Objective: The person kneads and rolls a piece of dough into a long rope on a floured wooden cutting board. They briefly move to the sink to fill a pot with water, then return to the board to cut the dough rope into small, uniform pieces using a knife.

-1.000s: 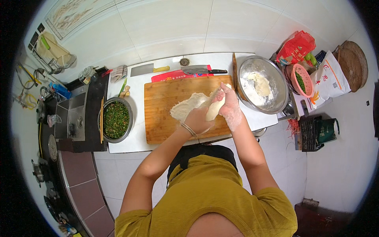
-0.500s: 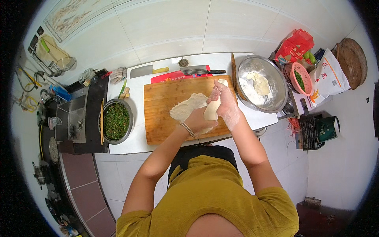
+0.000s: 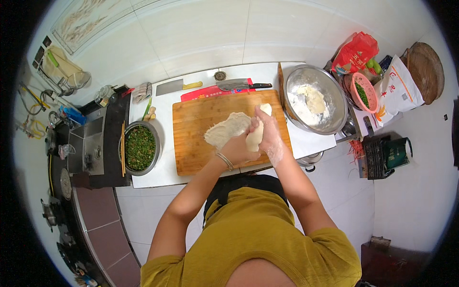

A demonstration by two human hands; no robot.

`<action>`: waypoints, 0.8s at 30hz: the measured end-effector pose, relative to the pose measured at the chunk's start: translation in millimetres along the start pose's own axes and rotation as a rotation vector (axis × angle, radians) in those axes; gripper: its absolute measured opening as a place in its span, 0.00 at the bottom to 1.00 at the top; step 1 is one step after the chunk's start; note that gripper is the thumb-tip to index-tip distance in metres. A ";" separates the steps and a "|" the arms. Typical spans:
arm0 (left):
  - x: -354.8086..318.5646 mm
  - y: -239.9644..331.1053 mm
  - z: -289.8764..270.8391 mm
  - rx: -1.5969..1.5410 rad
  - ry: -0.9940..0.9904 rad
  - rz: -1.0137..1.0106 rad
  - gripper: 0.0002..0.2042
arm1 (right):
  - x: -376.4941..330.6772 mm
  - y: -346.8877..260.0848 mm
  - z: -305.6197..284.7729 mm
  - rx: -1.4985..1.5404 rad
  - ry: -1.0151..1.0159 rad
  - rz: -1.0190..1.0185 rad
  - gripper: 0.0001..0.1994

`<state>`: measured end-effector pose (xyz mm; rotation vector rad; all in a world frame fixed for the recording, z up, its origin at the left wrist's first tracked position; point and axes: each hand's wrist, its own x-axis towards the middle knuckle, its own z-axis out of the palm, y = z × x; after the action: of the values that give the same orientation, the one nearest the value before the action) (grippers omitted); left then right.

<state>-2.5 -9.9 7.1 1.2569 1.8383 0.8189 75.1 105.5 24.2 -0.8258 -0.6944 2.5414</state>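
Above the wooden board [image 3: 191, 143], the left hand [image 3: 237, 149] and right hand [image 3: 269, 129] both have fingers wrapped around a dough roll [image 3: 255, 138]; gentle, even pressure should keep its thickness uniform.

A red bag [image 3: 355, 51], pink basket [image 3: 372, 91] and white sack [image 3: 399, 86] sit close together. A black crate [image 3: 377, 163] is near them. A sink [image 3: 94, 135] is far left.
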 end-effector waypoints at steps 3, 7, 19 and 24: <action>-0.8 7.0 5.0 0.234 0.067 0.010 0.25 | 9.8 -7.5 -17.1 0.168 -0.050 0.162 0.17; 7.5 -4.8 6.9 0.211 0.128 0.059 0.27 | 18.0 -14.3 -16.1 0.314 0.029 0.228 0.19; 5.4 7.1 -2.5 -0.026 0.037 0.075 0.28 | 5.9 6.6 -28.0 0.205 -0.368 -0.088 0.29; -1.4 -0.3 -2.2 -0.064 0.071 0.101 0.24 | 16.5 -5.1 -34.2 0.292 -0.374 0.052 0.14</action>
<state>-4.3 -11.5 8.3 1.3035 1.8012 0.9806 85.0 129.2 -4.3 -0.2779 -0.3917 2.7852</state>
